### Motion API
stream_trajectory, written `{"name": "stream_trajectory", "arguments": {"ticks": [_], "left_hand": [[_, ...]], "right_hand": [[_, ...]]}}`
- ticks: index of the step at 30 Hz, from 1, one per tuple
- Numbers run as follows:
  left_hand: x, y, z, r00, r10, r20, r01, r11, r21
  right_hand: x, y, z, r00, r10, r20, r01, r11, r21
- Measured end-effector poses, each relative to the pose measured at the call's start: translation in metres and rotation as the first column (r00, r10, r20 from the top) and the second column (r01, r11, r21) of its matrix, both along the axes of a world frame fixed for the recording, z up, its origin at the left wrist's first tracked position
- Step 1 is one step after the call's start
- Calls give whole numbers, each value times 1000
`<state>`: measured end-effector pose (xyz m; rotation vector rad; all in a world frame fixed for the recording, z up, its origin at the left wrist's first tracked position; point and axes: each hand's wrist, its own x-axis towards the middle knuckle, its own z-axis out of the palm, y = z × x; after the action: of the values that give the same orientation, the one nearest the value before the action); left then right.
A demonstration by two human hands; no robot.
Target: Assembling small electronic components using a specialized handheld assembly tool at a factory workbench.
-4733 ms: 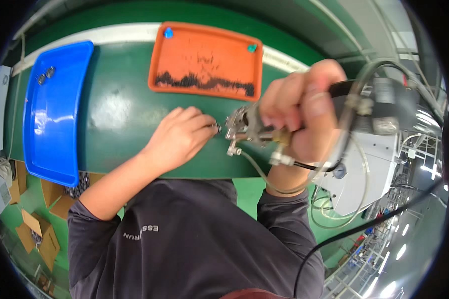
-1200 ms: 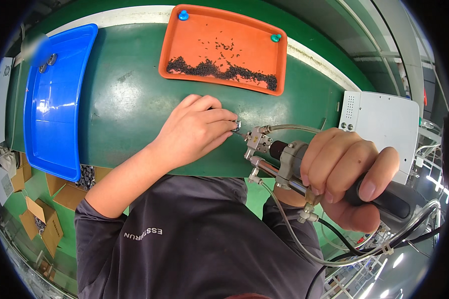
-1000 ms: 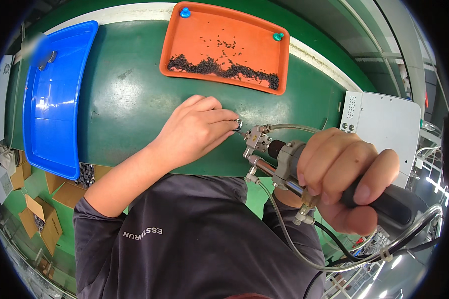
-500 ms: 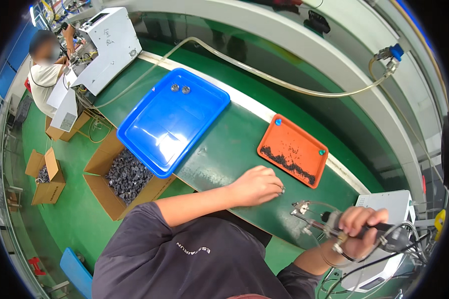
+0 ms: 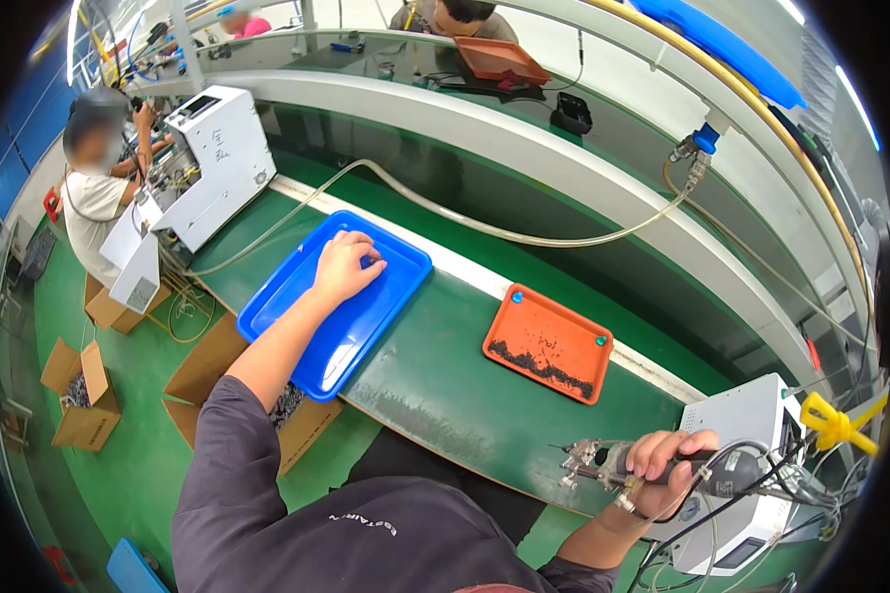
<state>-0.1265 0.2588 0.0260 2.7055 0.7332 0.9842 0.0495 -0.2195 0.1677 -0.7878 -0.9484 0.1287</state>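
My left hand (image 5: 345, 267) reaches into the far part of a blue plastic tray (image 5: 326, 373), its fingers curled together. Whatever they may hold is mostly hidden; only a small dark bit shows by the fingertips. The small round parts in the tray are out of sight behind the hand. At the right, my right hand (image 5: 668, 466) is wrapped round a black-handled power screwdriver (image 5: 612, 461) with a metal tip assembly, tubes and a cable. Its tip points left over the green bench.
An orange tray (image 5: 591, 393) with tiny black pieces lies on the green bench (image 5: 425, 361). White machines (image 5: 229, 163) stand at both ends. An open carton (image 5: 311, 433) of dark parts sits below left. A clear hose (image 5: 485, 227) arches above the bench. A co-worker (image 5: 94, 198) is at far left.
My left hand has moved from the bench's middle leftward into the blue tray. The right hand keeps its grip on the screwdriver. The view has tilted up, showing more of the far side.
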Motion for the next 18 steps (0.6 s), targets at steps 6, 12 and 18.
{"name": "stream_trajectory", "arguments": {"ticks": [6,12,18], "left_hand": [[98,125,-15,994,6,107,-7,1000,3],[147,255,-82,970,229,83,-203,948,-246],[158,261,-95,989,135,67,-121,977,-177]], "right_hand": [[6,-2,-10,999,-45,3,45,995,-86],[14,6,-13,987,-163,9,164,986,-32],[29,12,-27,986,-120,-112,122,993,11]]}}
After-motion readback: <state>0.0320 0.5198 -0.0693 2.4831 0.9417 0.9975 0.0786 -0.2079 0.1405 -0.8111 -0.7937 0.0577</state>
